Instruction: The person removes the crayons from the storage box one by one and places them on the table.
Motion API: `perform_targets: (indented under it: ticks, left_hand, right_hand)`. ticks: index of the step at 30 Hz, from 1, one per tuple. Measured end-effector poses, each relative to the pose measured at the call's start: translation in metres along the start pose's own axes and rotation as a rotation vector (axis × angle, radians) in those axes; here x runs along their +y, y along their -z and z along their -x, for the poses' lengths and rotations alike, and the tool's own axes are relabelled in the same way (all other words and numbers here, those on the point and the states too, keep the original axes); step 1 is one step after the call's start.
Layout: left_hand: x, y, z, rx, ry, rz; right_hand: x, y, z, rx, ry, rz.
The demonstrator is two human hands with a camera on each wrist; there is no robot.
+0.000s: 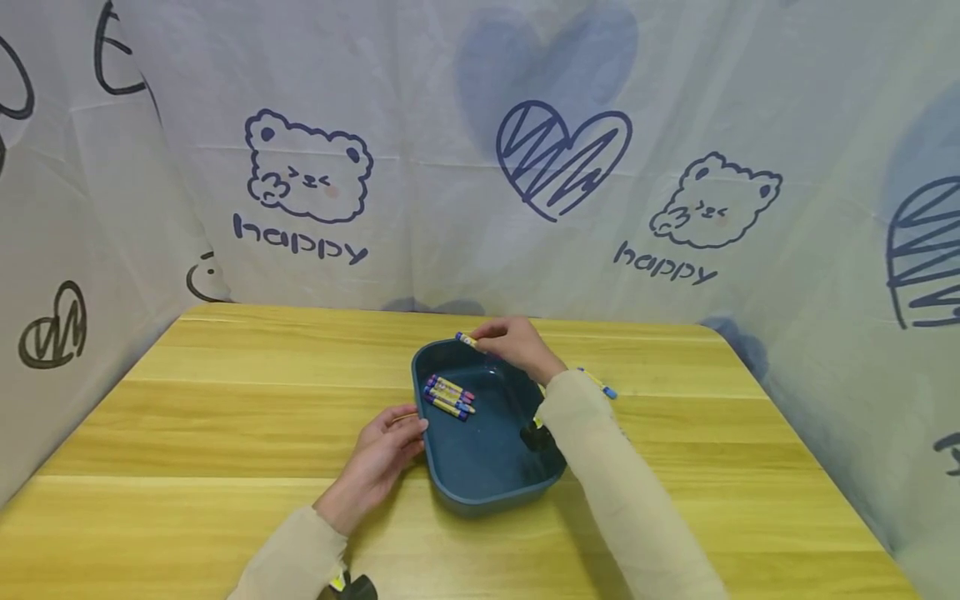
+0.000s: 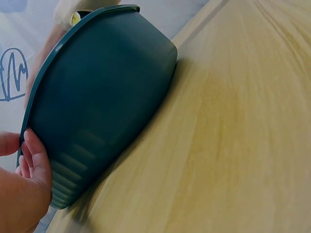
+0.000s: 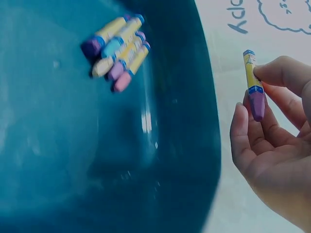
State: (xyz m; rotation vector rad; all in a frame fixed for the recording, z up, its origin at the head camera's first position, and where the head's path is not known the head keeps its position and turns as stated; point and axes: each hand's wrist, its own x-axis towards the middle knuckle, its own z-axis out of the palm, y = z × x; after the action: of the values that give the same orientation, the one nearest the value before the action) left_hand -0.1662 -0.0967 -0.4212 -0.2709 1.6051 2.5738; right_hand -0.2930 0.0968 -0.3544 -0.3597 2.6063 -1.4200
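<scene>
A deep teal plastic bin (image 1: 491,458) with rounded corners stands on the table. My left hand (image 1: 378,454) holds its left side; in the left wrist view the thumb and fingers pinch the bin's rim. Over the far edge of the bin, my right hand (image 1: 517,343) pinches a purple crayon (image 3: 252,75) in a yellow wrapper with blue bands between thumb and fingers, its purple tip pointing down in the right wrist view. Several crayons (image 1: 450,397) lie side by side in the bin near its left wall, with purple, blue, cream and pink tips.
A blue crayon (image 1: 604,387) lies on the wooden table (image 1: 240,425) right of the bin, partly behind the right sleeve (image 1: 615,475). A white cloth (image 1: 442,242) with bear and heart drawings hangs behind the table and along both sides.
</scene>
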Motion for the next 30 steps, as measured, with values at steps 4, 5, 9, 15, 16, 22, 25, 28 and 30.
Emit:
perform_targets:
  ticks: [4,5,9,15,16,22,25,28,30]
  left_hand:
    - [0.0,0.0,0.0,0.006,-0.001,0.003]
    - [0.0,0.0,0.0,0.006,0.0,0.004]
    - [0.0,0.0,0.0,0.007,0.001,0.006]
    - [0.0,0.0,-0.001,0.005,0.006,0.004]
    - [0.0,0.0,0.0,0.005,0.007,0.003]
    - [0.0,0.001,0.0,0.006,0.012,0.001]
    - [0.0,0.001,0.0,0.007,0.01,0.002]
    - [0.001,0.001,0.0,0.006,0.008,0.003]
    - [0.001,0.001,0.0,0.003,0.009,0.0]
  right_hand:
    - [0.001,0.012,0.001,0.009,-0.03,0.012]
    - [0.002,0.015,0.0,0.012,-0.037,0.016]
    - [0.007,0.027,0.002,0.021,-0.036,0.026]
    - [0.021,0.039,0.004,0.036,-0.044,0.015]
    - [0.023,0.041,0.004,0.038,-0.051,0.009]
    - [0.034,0.054,0.01,0.05,-0.065,0.01]
    - [0.038,0.062,0.013,0.057,-0.073,0.015]
    - [0.046,0.069,0.015,0.071,-0.093,0.024]
    - [0.054,0.074,0.015,0.077,-0.121,0.017]
